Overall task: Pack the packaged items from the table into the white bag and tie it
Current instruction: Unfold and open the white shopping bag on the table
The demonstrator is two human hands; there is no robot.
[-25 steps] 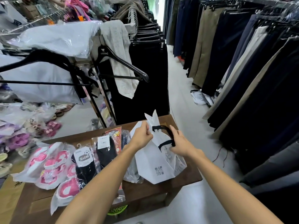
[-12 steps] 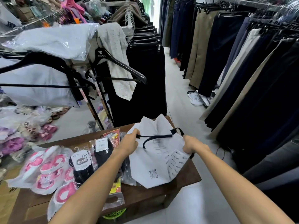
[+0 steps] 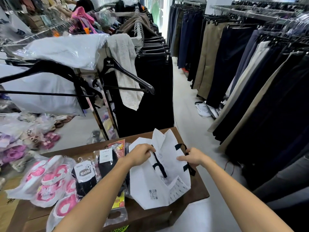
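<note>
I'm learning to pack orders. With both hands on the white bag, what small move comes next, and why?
Probably spread the white bag's mouth wider. The left hand and right hand grip its top edges by the black handles, yet the packaged socks and pink shoes lie on the table, none visibly inside.

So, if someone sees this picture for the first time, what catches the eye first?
Probably the white bag on the right end of the wooden table, held at its top by the left hand and the right hand. Next, the pink packaged shoes on the table's left side.
</note>
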